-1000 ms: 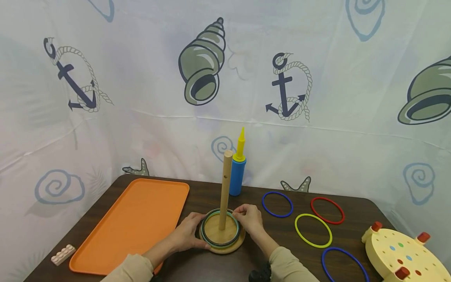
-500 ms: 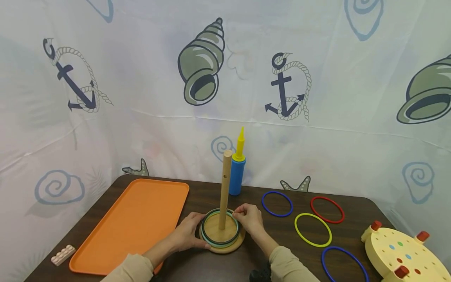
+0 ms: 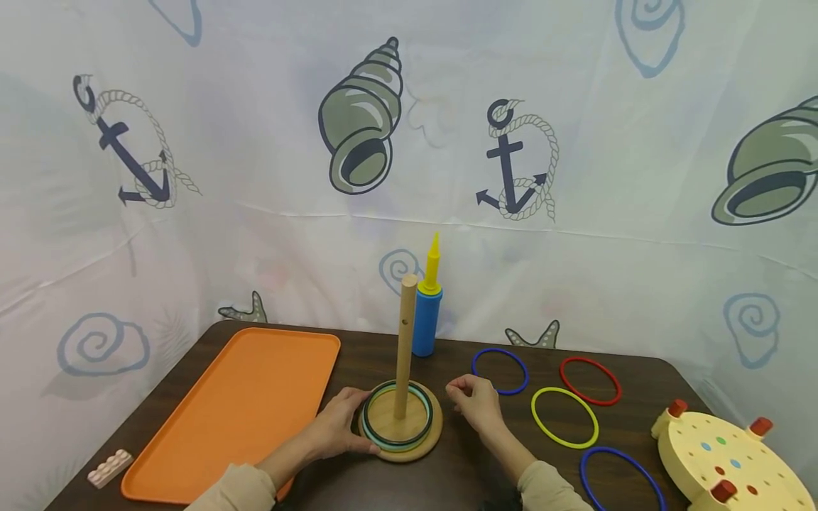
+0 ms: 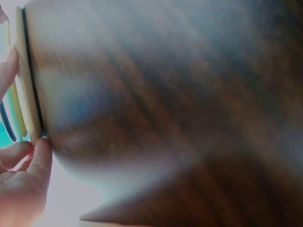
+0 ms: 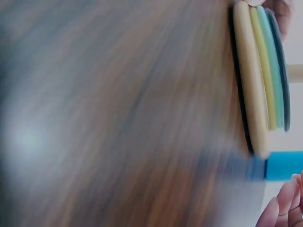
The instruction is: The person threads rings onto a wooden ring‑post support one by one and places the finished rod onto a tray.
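Note:
A round wooden ring stand (image 3: 405,348) with an upright post stands at mid-table. Around the post's foot lie a yellow ring (image 5: 264,71), a teal ring (image 5: 274,71) and a black ring (image 5: 282,71), stacked in that order upward. My left hand (image 3: 335,427) holds the stand's base at its left side, thumb in front and fingers behind. In the left wrist view its fingers (image 4: 40,163) meet the base's edge. To the right of the stand, apart from it, hovers my right hand (image 3: 479,406), fingers loosely bent with nothing seen between them.
Right of the stand lie a yellow ring (image 3: 542,427), a red ring (image 3: 591,360) and two blue rings, near (image 3: 623,453) and far (image 3: 498,350). A pegged cream disc (image 3: 722,454), an orange tray (image 3: 255,397), a pink block (image 3: 110,468) and a blue pump (image 3: 426,323) surround them.
My right hand has let go of the rings' right edge and moved right, away from the stand. The left hand stays at the base. The head view has shifted slightly.

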Motion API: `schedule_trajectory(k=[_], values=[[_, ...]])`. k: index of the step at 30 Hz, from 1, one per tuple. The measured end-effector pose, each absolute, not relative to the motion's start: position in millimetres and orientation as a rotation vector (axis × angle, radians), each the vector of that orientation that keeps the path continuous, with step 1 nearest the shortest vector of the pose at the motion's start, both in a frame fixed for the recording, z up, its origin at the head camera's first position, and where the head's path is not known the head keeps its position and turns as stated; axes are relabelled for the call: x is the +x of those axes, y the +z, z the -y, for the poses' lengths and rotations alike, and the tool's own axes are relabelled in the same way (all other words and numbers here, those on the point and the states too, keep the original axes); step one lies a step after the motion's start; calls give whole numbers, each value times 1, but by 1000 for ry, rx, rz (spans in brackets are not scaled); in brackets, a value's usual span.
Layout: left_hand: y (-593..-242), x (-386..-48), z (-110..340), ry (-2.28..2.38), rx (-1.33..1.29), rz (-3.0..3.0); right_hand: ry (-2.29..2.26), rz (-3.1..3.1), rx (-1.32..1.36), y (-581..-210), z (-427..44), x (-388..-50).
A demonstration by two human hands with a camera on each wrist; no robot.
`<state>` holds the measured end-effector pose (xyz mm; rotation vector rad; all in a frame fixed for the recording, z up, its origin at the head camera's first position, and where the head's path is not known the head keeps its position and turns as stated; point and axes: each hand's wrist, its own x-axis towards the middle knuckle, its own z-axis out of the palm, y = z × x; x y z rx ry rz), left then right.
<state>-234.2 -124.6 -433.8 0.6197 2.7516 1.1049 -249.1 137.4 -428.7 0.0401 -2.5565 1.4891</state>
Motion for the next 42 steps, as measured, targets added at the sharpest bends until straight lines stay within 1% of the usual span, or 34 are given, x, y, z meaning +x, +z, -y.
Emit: schedule_trajectory(k=[6,12,19,24,32,42], values=[[-434,-235,126,1106,619,-2748,1571,2480,-52,-424,-174,-240],[-434,-234,125,1123,593,-2729,1539,2477,-169,-416,-225,-227],[-432,-234,126,1125,609,-2740,1299,2569,-295,-416,-292,-206],[-431,-234,126,1123,610,-2744,1103,2616,-351,-424,-326,-198],[-432,-234,125,1118,605,-2740,908,2696,-267,-432,-352,-188],[-432,-235,125,1125,610,-2729,761,2784,-147,-437,-359,-183]])
